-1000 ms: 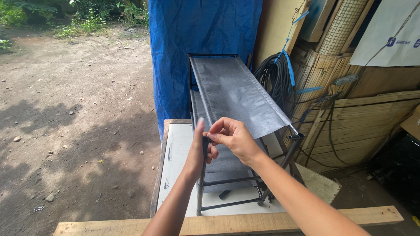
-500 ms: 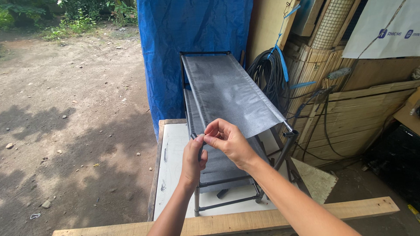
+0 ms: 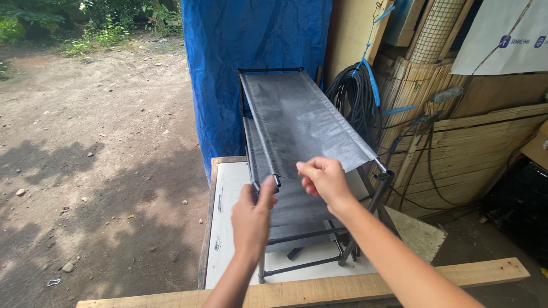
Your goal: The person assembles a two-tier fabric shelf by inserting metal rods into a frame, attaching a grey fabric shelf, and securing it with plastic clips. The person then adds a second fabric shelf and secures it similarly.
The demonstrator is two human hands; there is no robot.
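Rack (image 3: 308, 131) on white board (image 3: 228, 228) outdoors

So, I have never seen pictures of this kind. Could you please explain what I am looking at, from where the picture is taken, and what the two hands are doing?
The picture comes from a camera worn on a person's head, looking down past their own arms. No machine is here, only two bare hands.

The left hand grips the near corner post of a black tube rack, close to a tube connector. The right hand pinches the near edge of a grey fabric shelf stretched across the top of that rack; a second grey shelf lies below it.

The rack stands on a white board. A wooden plank lies across the front. Behind are a blue tarp, coiled black cable and stacked bamboo mats. To the left is bare dirt ground.
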